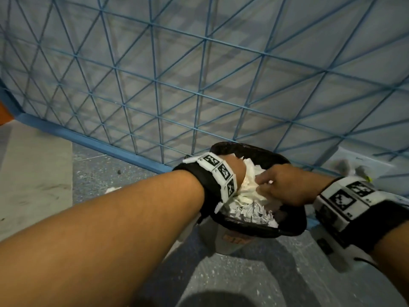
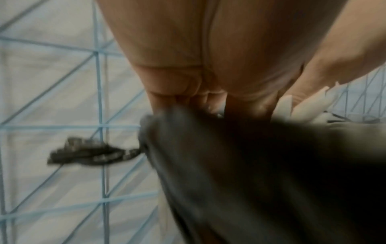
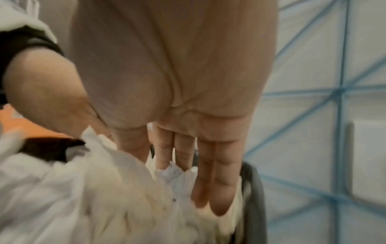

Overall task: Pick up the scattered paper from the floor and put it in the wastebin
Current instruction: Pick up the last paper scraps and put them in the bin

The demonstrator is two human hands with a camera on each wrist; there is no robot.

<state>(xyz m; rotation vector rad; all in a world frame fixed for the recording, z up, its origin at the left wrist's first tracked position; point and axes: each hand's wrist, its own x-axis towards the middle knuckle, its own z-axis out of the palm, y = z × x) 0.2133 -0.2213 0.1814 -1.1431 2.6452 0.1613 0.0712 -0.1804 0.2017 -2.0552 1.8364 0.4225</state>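
Observation:
A wastebin [image 1: 254,233] with a black liner stands on the floor, heaped with crumpled white paper [image 1: 247,209]. Both hands are inside its mouth. My left hand [image 1: 236,169] reaches down into the paper at the bin's left side. In the left wrist view the black liner [image 2: 250,165] hides the fingers of the left hand [image 2: 208,74], and white paper [image 2: 300,105] shows beside the thumb. My right hand [image 1: 283,187] lies on top of the heap. In the right wrist view the right hand [image 3: 208,181] presses the paper [image 3: 104,189] with straight fingers, next to the liner rim [image 3: 252,189].
A blue wire-grid panel [image 1: 199,85] stands close behind the bin. The floor [image 1: 99,169] is grey and speckled, and a small white scrap [image 1: 112,189] lies on it to the left. Something orange [image 1: 4,116] shows at the far left edge.

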